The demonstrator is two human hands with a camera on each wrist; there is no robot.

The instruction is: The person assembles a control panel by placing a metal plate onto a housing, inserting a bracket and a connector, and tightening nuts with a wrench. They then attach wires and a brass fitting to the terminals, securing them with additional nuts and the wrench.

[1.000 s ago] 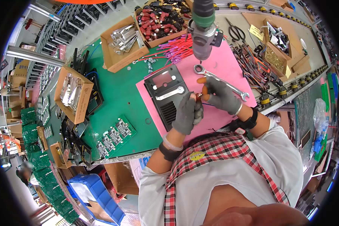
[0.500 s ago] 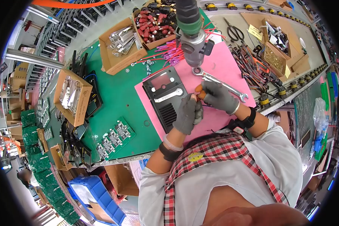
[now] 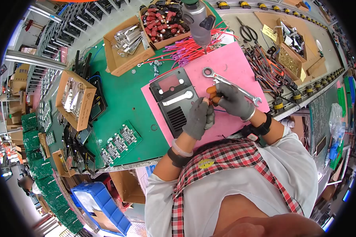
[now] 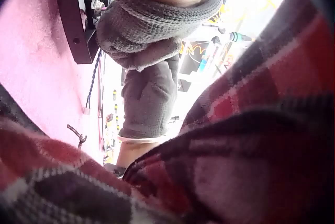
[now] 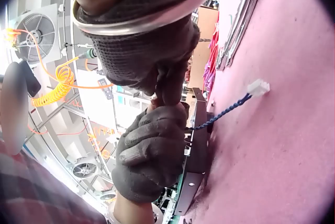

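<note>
Two grips closed: your left hand [image 3: 199, 120] and right hand [image 3: 235, 103] pinch one small part [image 3: 210, 101], best steadied between opposed fingertips.

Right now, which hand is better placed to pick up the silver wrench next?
Your right hand, I'd say: it is beside the wrench, while your left hand is nearer the black panel. Both seem busy with a small part.

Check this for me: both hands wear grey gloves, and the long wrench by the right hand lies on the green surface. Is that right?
Not quite: the head view shows the wrench on the pink sheet, not the green surface. The left hand and right hand do wear grey gloves.
</note>
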